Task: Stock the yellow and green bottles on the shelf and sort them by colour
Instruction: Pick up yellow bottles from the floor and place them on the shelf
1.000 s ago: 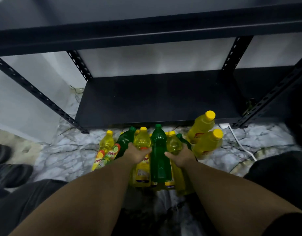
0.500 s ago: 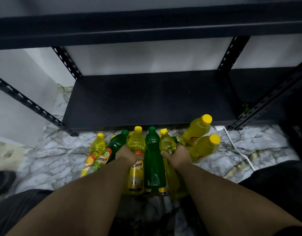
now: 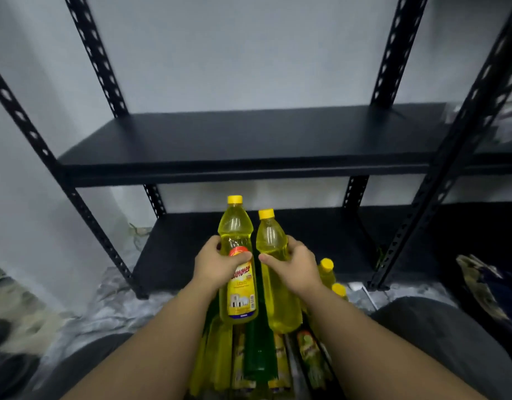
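Head view, left hand: the left hand (image 3: 217,268) is wrapped round the waist of the labelled yellow bottle (image 3: 237,261); the thumb is laid across the red disc at the label top, the fingers are curled behind.
Head view, right hand: the right hand (image 3: 296,268) is clasped round the plain yellow bottle (image 3: 273,267) from its 3 o'clock side, thumb across the front, fingers behind.
Held bottles: both are carried upright, lifted clear of the floor, just beside each other, at frame centre in front of the lower shelf (image 3: 321,243).
Materials and shapes: clear plastic with yellow liquid, rounded shoulders, narrow necks, ribbed yellow screw caps; a glossy yellow label with red lettering is seen on the left-hand bottle only.
Floor pile: the remaining bottles (image 3: 249,362) are lying at 6 o'clock between the forearms, yellow ones mixed with a green bottle (image 3: 259,353); two more yellow caps (image 3: 327,265) are seen at 3 o'clock of the right wrist.
Rack: the middle shelf (image 3: 249,140), at 12 o'clock, is a flat matte black board; the uprights (image 3: 390,50) are black perforated angle steel.
Floor: grey-veined marble floor (image 3: 110,307) at 9 o'clock.
Edges: blurred by motion.
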